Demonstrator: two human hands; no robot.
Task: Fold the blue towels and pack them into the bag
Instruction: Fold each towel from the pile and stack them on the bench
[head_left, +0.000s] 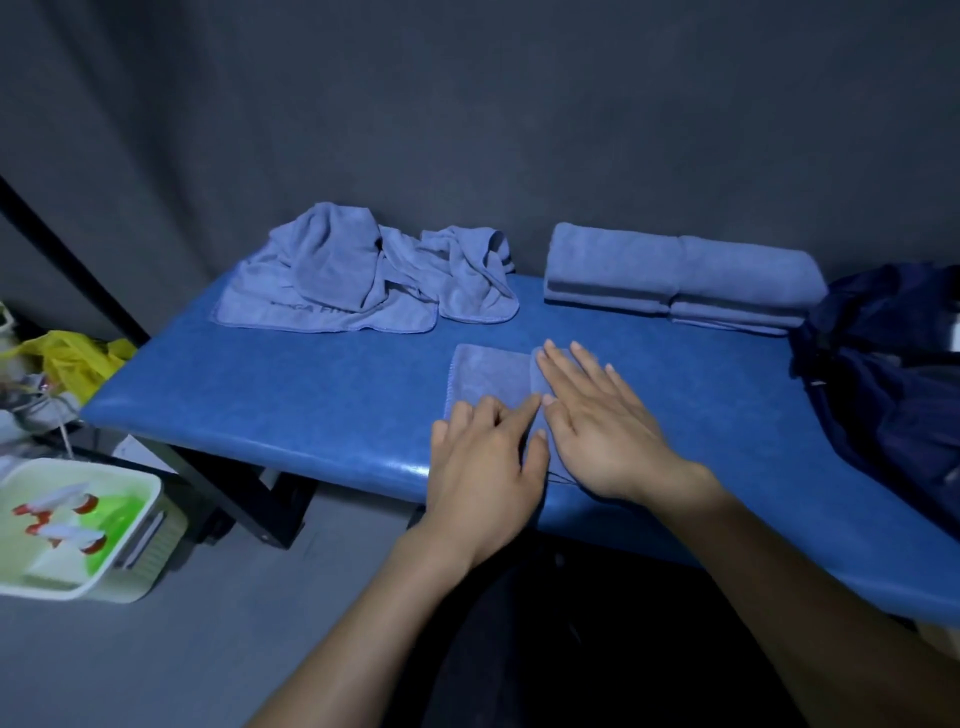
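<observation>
Our two forearms come in from the bottom edge and reach to the near edge of the blue tabletop (291, 395). On it we are working on a small towel (485, 376) that is already partly folded and lies close to the near edge, about in the middle.

Our right hand (597, 431) lies flat on the right part of this towel, palm down, the fingers (558, 366) straight and spread apart, pressing the cloth. Our left hand (485, 462) rests on the near left part of the towel. Its fingers are loosely bent and the index finger points to the right, where it touches the right hand. The thumb lies on a raised fold of the cloth between the two hands, but we cannot tell if it pinches the fold.

At the far left of the tabletop lies a heap (363, 275) of unfolded towels, crumpled. At the far right two folded towels (680, 273) lie side by side, touching each other. Just beside them, at the right end, stands the dark bag (883, 374).

On the floor at the left we see a pale basket (145, 551) with spray bottles (57, 509) inside, and behind it something yellow (72, 358) of plastic.
</observation>
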